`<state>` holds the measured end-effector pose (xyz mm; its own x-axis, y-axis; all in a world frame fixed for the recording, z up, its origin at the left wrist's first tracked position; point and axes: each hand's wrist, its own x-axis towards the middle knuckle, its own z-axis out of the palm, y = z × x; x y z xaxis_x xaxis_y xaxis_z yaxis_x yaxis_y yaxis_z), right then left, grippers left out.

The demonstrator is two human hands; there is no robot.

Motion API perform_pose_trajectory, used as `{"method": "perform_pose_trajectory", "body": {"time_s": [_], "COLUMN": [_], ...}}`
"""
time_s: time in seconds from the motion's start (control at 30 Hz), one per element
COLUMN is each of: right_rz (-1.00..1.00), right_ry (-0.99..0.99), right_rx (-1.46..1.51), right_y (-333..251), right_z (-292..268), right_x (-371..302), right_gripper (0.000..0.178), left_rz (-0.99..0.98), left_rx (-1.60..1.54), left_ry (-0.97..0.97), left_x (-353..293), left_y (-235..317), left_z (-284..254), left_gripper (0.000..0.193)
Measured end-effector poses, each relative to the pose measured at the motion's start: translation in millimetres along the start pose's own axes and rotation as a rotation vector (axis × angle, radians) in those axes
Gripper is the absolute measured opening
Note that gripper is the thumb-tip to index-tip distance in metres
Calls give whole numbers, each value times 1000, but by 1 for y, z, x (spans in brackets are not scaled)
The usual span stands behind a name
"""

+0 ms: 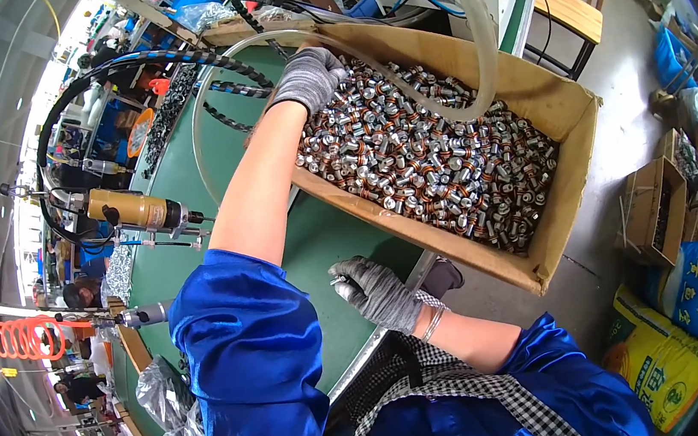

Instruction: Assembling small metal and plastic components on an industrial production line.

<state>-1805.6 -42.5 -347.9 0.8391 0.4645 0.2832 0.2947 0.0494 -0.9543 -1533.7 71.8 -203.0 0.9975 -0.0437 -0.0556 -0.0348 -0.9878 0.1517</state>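
My left hand (309, 80), in a grey knit glove, lies at the far left corner of a cardboard box (568, 180). Its fingers are curled closed, and whatever they hold is hidden. Inside the box is a heap of small silvery metal cylindrical parts (410, 151) with orange-brown bands. Closer to my body, my right hand (379, 294), also gloved, is closed over the green tabletop (355, 234). A small shiny metal part (339, 280) shows between its thumb and fingers.
A clear hose (480, 48) loops over the box. On the left, a yellow-brown pneumatic tool (128, 209) hangs beside a coiled orange air hose (14, 340). A wooden stool (571, 12), cartons (654, 213) and a yellow sack (658, 363) stand on the floor at right.
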Motion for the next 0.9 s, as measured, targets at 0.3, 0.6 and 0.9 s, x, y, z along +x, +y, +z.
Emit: {"method": "perform_pose_trajectory", "body": {"time_s": [0.3, 0.6, 0.9], "right_rz": [12, 257, 208], "right_ry": [-18, 5, 166], "right_rx": [-4, 343, 500], "right_y": [-1, 3, -9], "right_z": [1, -1, -12], "right_x": [-1, 0, 10], "right_gripper": [24, 28, 29], "left_rz": [-19, -29, -561], "left_rx": [-380, -1219, -2034], "left_ry": [-6, 135, 233], "left_x": [1, -157, -325], "left_y": [-18, -17, -16], "left_z": [0, -39, 108], "left_gripper": [23, 37, 22]}}
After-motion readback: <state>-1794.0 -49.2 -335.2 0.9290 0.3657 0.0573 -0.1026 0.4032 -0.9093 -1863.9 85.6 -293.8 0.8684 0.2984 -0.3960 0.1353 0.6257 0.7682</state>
